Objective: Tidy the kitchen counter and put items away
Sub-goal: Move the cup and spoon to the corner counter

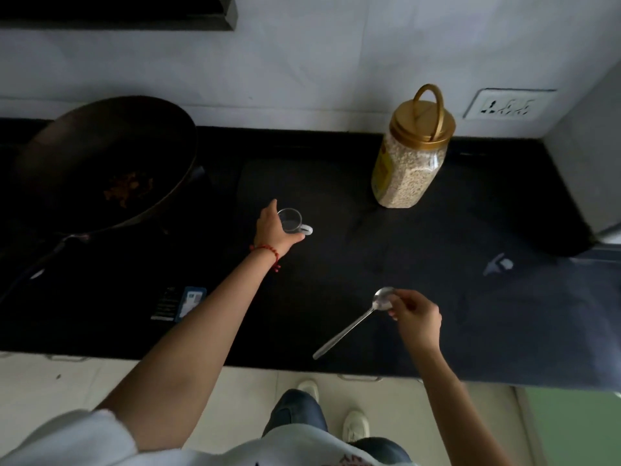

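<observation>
On the dark counter (437, 250), both arms are out at once. Over at centre, the left hand (274, 232) has wrapped around a small clear glass cup (291, 220), fingers and thumb curled about its body, the cup's little handle poking out to the right. A red bead bracelet (267, 252) sits on that wrist. The cup stands upright on the counter, roughly midway between the near and far edges.

Down at the near right, the right hand (416, 317) has a metal spoon (356, 322) pinched at the bowl end, fingertips closed on it, and the long handle slants away down and to the left toward the near edge of the counter. Whether the handle tip touches the surface, I can't tell.

Far right, a clear jar (408, 173) of pale grain stands near the wall, gold lid on, carrying loop up, yellow label on its left face. It's well apart from both hands. Far left, a big dark wok (111, 163) sits with brownish scraps of food in the bottom. Near left, a small blue-and-black packet (183, 302) lies flat beside the left forearm. A white wall socket (507, 104) shows on the far wall to the right, above the jar's level.
</observation>
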Available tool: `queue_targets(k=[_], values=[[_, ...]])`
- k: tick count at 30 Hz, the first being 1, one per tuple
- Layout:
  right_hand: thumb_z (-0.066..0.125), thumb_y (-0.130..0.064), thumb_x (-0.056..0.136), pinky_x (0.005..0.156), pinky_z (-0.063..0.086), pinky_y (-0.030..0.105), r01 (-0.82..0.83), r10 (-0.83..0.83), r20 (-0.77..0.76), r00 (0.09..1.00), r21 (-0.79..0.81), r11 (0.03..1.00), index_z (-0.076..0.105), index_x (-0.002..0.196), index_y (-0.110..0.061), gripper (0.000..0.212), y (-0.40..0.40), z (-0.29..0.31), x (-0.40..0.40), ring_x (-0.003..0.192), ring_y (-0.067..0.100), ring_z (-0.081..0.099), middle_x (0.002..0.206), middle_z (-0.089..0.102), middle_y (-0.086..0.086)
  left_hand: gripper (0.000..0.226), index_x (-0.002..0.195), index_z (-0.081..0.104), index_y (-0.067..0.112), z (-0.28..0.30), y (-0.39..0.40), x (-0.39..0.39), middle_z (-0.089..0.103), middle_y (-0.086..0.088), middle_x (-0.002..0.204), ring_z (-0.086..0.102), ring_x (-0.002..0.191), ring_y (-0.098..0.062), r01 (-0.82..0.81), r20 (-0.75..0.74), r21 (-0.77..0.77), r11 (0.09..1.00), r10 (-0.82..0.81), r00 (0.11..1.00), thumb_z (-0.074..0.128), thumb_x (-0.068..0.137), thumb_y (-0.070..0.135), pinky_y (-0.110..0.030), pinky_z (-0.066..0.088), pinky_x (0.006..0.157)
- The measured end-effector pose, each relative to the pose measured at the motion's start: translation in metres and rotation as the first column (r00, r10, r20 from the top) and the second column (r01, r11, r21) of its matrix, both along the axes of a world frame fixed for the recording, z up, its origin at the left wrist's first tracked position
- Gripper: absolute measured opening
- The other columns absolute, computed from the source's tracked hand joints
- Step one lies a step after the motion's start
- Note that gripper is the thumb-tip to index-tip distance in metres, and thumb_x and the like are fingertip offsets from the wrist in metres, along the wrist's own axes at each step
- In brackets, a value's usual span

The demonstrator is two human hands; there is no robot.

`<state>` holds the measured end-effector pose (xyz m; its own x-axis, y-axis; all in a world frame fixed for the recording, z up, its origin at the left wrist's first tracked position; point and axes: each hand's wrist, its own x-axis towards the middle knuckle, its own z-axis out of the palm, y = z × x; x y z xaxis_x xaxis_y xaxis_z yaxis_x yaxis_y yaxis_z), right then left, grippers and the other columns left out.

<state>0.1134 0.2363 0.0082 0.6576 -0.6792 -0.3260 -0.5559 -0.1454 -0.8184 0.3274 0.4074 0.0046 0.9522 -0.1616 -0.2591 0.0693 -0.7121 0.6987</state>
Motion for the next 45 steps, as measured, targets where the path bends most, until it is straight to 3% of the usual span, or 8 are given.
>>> queue_targets(k=[5,12,18,27,35,38,42,45], values=[[0.060,-0.008,0.083,0.075,0.053,0.040,0.051,-0.051,-0.007,0.999,-0.002,0.999,0.062,0.073,-0.024,0.019,-0.002,-0.001,-0.011,0.068,0.023,0.065,0.063,0.065,0.000,0.081,0.134,0.033,0.006,-0.026,-0.006,0.015,0.043,-0.015,0.139,0.042,0.129,-0.029,-0.014,-0.032,0.010,1.000,0.014,0.999,0.078,0.066,0.014,-0.041,0.038,0.107],[0.060,-0.007,0.084,0.073,0.053,0.037,0.055,-0.055,0.029,0.998,0.001,0.998,0.060,0.072,-0.027,0.024,-0.003,0.004,-0.008,0.068,0.021,0.064,0.067,0.065,-0.001,0.060,0.118,0.048,0.008,-0.012,0.009,-0.013,0.056,-0.011,0.125,0.053,0.116,-0.024,-0.062,0.033,-0.160,0.985,0.068,0.997,0.078,0.066,0.014,-0.031,0.044,0.093],[0.060,-0.007,0.084,0.067,0.051,0.030,-0.038,0.039,0.072,0.997,-0.016,0.999,0.063,0.075,-0.022,0.018,0.000,0.008,0.002,0.065,0.018,0.062,0.066,0.065,0.001,0.060,0.115,0.052,0.012,0.022,0.048,-0.090,0.060,-0.003,0.117,0.054,0.108,-0.012,-0.095,0.097,-0.287,0.953,0.127,0.987,0.080,0.063,0.013,-0.025,0.044,0.090],[0.058,-0.007,0.085,0.068,0.051,0.029,-0.362,0.366,0.122,0.923,-0.052,0.931,0.068,0.089,-0.007,0.011,0.022,0.009,0.000,0.068,0.019,0.063,0.073,0.067,0.007,0.050,0.103,0.056,0.022,0.024,0.109,-0.239,0.060,0.006,0.098,0.055,0.096,-0.010,-0.438,0.092,-0.317,0.841,0.487,0.869,0.081,0.061,0.010,-0.016,0.044,0.076],[0.059,-0.005,0.084,0.074,0.050,0.035,-0.731,0.737,0.091,0.669,-0.094,0.675,0.068,0.091,-0.002,0.012,0.085,-0.005,-0.022,0.068,0.023,0.062,0.073,0.066,0.009,0.054,0.101,0.053,0.022,0.007,0.160,-0.396,0.062,0.002,0.095,0.058,0.089,-0.015,-0.790,0.133,-0.207,0.576,0.817,0.561,0.084,0.057,0.019,-0.019,0.045,0.073],[0.060,-0.004,0.084,0.064,0.049,0.020,-0.821,0.826,0.113,0.552,-0.100,0.562,0.068,0.092,0.001,0.013,0.127,-0.007,-0.036,0.070,0.022,0.065,0.080,0.066,0.013,0.056,0.105,0.055,0.012,0.003,0.178,-0.461,0.060,0.002,0.092,0.058,0.087,-0.017,-0.892,0.126,-0.153,0.424,0.904,0.408,0.084,0.058,0.016,-0.015,0.043,0.066],[0.060,0.000,0.082,0.063,0.044,0.023,-0.907,0.916,0.132,0.379,-0.143,0.396,0.069,0.086,-0.002,0.010,0.195,-0.011,-0.056,0.053,-0.007,0.058,0.076,0.063,0.006,0.058,0.107,0.055,0.010,-0.005,0.204,-0.540,0.061,0.001,0.095,0.059,0.089,-0.018,-0.972,0.090,-0.123,0.198,0.978,0.188,0.084,0.058,0.018,-0.024,0.048,0.070],[0.061,-0.002,0.081,0.062,0.042,0.007,-0.944,0.961,0.141,0.240,-0.197,0.264,0.067,0.077,-0.010,0.010,0.250,-0.018,-0.070,0.060,0.003,0.058,0.076,0.065,0.009,0.056,0.106,0.055,0.010,-0.011,0.224,-0.586,0.064,-0.003,0.097,0.060,0.088,-0.021,-0.994,0.061,-0.112,0.021,0.998,0.014,0.083,0.058,0.017,-0.027,0.048,0.072]])
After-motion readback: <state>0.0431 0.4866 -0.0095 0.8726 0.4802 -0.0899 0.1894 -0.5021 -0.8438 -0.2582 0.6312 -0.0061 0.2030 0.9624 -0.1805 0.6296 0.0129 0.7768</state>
